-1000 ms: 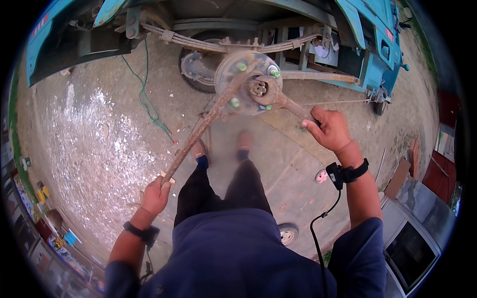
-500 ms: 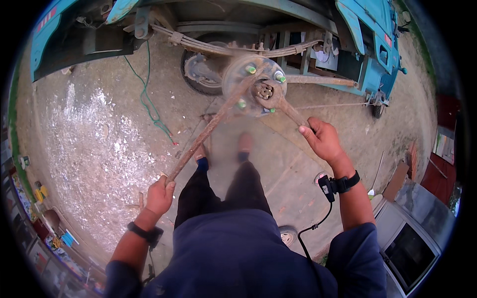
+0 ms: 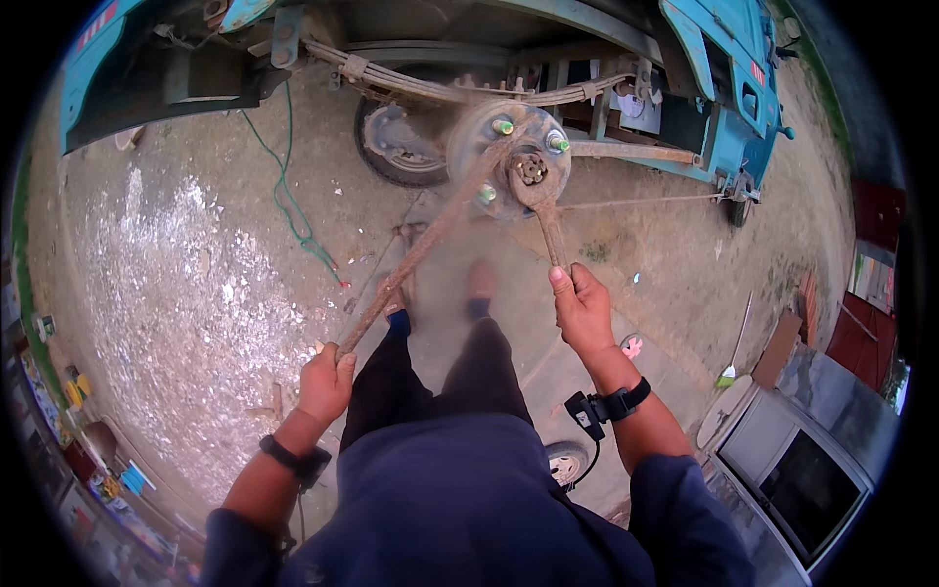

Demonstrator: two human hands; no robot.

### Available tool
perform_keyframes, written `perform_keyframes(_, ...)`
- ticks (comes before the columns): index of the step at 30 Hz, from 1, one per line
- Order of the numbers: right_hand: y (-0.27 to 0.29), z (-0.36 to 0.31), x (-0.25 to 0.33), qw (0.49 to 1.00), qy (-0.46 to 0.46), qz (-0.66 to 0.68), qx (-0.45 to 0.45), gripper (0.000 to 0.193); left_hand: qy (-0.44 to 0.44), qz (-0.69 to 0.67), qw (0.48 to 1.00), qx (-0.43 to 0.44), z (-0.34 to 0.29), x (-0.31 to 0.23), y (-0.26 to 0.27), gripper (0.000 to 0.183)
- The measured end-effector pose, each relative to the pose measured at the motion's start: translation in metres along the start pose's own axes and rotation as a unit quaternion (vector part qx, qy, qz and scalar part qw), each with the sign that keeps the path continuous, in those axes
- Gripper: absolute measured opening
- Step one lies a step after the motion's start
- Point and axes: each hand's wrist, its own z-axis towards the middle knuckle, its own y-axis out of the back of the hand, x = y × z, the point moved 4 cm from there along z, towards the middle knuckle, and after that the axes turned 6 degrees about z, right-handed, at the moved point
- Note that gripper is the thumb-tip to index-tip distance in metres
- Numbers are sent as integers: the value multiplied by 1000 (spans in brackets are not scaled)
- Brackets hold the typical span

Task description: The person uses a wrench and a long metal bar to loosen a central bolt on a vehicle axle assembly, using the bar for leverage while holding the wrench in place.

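Note:
In front of me is a round wheel hub (image 3: 462,147) with several green-tipped studs and a castellated nut (image 3: 531,170) at its middle. My right hand (image 3: 584,311) is closed round the handle of a rusty open-end wrench (image 3: 551,230), whose jaws sit around the nut. My left hand (image 3: 326,383) grips the near end of a long rusty bar (image 3: 416,252). That bar slants up to the right, and its far end lies across the hub face among the studs. How its tip is seated I cannot make out.
A blue truck body (image 3: 736,157) with a leaf spring (image 3: 391,81) is above the hub; a tyre (image 3: 399,142) is behind it. A green hose (image 3: 286,196) lies on the ground to the left. At right are a broom (image 3: 729,375) and a grey cabinet (image 3: 753,430).
My right hand has swung the wrench's handle left and toward me, the jaws staying at the nut. My left hand has shifted slightly right, still on the bar.

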Motion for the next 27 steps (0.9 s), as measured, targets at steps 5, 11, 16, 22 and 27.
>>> perform_keyframes(5,-15,-5,0,999,-2,41,-22,45,-9,-1,1000,-20,-5,-1,-13,30)
perform_keyframes(11,-35,-12,-3,996,10,73,-53,43,-7,-10,1000,-26,-8,-8,-17,29)
perform_keyframes(16,-51,-21,5,992,-2,98,-82,42,-5,-14,999,-36,-12,-5,-32,30)
perform_keyframes(22,-8,-15,29,979,176,-77,-71,41,3,-72,997,-5,-23,-20,-48,32)
perform_keyframes(27,8,-33,2,993,81,5,-87,41,-14,-44,999,-5,-21,-19,-49,34)
